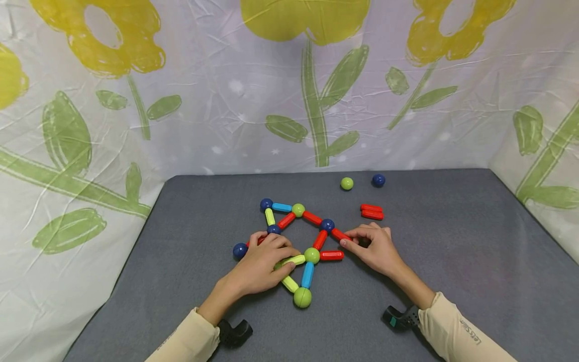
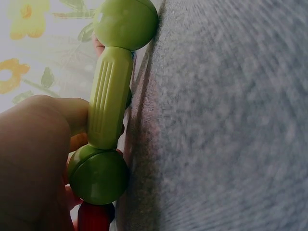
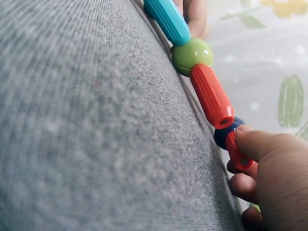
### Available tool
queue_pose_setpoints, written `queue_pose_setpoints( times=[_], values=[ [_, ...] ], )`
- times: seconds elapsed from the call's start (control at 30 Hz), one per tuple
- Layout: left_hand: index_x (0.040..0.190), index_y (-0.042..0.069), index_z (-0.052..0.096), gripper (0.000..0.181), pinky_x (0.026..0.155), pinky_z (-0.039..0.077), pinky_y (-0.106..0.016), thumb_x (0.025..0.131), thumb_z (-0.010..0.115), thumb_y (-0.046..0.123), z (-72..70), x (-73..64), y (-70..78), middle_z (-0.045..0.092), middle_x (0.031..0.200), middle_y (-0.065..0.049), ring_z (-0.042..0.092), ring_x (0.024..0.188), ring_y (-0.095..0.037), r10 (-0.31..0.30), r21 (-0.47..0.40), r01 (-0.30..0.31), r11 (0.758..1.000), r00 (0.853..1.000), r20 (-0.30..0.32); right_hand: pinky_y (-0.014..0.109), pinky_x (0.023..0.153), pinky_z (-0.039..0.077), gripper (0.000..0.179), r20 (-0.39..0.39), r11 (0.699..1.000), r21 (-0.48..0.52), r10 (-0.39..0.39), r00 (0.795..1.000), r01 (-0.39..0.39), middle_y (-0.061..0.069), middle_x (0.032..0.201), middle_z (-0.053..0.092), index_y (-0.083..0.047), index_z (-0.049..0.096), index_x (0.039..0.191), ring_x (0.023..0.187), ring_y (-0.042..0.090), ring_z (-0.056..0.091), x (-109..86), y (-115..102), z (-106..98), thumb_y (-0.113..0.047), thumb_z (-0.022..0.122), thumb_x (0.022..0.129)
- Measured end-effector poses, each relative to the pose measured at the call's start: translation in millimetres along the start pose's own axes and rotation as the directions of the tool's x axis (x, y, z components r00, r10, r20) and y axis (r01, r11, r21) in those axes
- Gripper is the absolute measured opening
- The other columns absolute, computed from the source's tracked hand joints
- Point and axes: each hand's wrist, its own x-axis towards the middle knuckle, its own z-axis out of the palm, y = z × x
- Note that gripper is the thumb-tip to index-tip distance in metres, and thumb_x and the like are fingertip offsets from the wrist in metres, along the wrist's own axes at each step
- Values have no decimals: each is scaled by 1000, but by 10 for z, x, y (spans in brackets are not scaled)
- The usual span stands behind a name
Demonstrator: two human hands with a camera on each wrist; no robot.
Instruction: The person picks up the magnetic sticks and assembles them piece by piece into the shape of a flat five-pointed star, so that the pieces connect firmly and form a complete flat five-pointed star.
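A magnetic stick-and-ball frame lies flat on the grey table [image 1: 181, 281]. My left hand [image 1: 262, 264] spans its left part, thumb and index finger on either side of a yellow-green stick [image 1: 295, 260]. Under this hand a green ball [image 2: 98, 175] shows in the left wrist view. My right hand [image 1: 377, 249] pinches a red stick [image 1: 340, 234] by its outer end, with the inner end at a dark blue ball [image 1: 327, 225]. Just below, another red stick [image 1: 331, 255] sticks out from a light green ball [image 1: 312, 255]. The left fingers partly hide the frame.
Two loose red sticks [image 1: 372, 212] lie side by side beyond my right hand. Farther back are a loose green ball [image 1: 347, 183] and a loose dark blue ball [image 1: 378, 180]. A flower-print cloth [image 1: 217, 100] rises behind the table and along its sides.
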Motion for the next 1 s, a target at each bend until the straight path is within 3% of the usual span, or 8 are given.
queue_pose_setpoints(
  times=[0.3,0.5,0.7,0.83,1.0],
  values=[
    [119,32,72,22,115,19,-55,101,61,35,5,-1,4,64,113,13,53,117,-10,-1,-1,1,1000,1000,-2,34,78,18,7,3,1000,-1,2,1000,-2,-13,68,58,-21,80,88,70,12,45,-2,6,4,-19,84,83],
    [118,32,73,21,115,19,-55,101,61,35,-2,-1,9,64,113,13,53,117,-11,-2,-5,2,1000,1000,1,31,78,23,5,1,1000,-13,-1,1000,1,-14,73,66,-23,81,89,69,11,47,-3,12,0,-19,77,90],
    [109,27,72,18,115,19,-58,98,59,27,0,-3,2,64,115,11,54,118,-12,-10,-7,10,1000,1000,0,29,79,25,11,73,1000,25,-2,997,1,-10,81,72,-19,80,91,74,4,48,-6,-5,-25,-15,71,94],
    [103,25,71,18,115,19,-60,92,56,23,5,0,1,64,114,10,54,116,-13,-19,-11,19,1000,1000,0,29,77,24,12,125,997,69,-36,991,27,-11,79,69,-19,81,92,74,5,47,-11,-15,-30,-12,72,93],
    [102,25,70,19,116,20,-60,91,55,23,9,3,3,64,114,10,54,116,-13,-25,-3,25,1000,1000,2,30,76,23,12,137,994,83,-78,987,67,-12,81,70,-20,80,93,73,8,48,-18,-9,-24,-11,73,92]
  ],
)
